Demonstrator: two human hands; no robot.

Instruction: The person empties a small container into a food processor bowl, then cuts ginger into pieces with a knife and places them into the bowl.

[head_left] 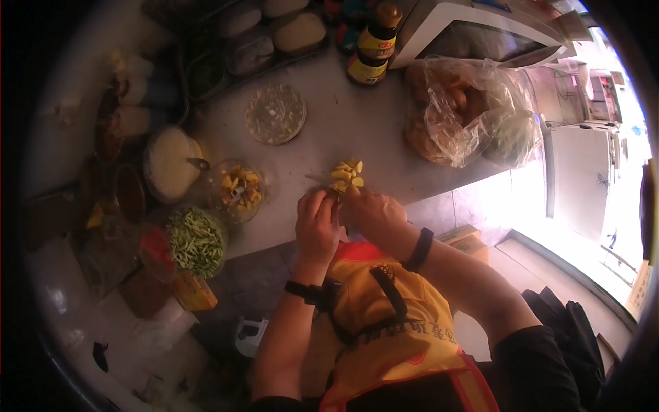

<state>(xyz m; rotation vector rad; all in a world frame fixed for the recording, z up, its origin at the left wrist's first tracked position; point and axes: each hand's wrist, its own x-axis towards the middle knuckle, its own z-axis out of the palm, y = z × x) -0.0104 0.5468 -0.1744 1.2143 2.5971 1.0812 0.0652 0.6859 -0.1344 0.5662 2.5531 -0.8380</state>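
Observation:
My left hand (317, 214) and my right hand (376, 211) meet at the near edge of the counter, their fingers closed and bent inward. What lies between the fingertips is mostly hidden, and I cannot make it out. A thin pale strip (318, 179), perhaps a blade, shows just beyond the left fingers. Right past my fingertips is a small pile of yellow slices (347, 174) that look like ginger. To the left, a clear round bowl (259, 200) holds similar yellow pieces (240, 187).
Shredded green vegetable (195, 240) fills a bowl at left, near a pale-filled tub (168, 161) with a spoon. A round lid (276, 114) lies farther back. Dark bottles (374, 51), a microwave (480, 38) and a clear plastic bag (449, 113) of brownish items stand behind and right.

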